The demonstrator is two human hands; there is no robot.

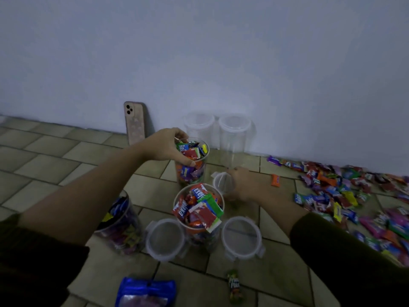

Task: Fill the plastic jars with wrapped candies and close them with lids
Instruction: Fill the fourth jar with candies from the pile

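2 empty jars (234, 134) and a phone (134, 122) stand upper centre; loose candies (354, 196) crowd the right. Left hand (166, 145) grips the brim-full centre jar (191, 171) at its rim; right hand (245, 185) holds a clear lid (222, 182) just beside it.

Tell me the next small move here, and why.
Probably swing the lid in the right hand over the candy jar that the left hand grips by its rim, and seat it there. That jar looks filled to the top and stands uncovered, and the lid is held just beside it.
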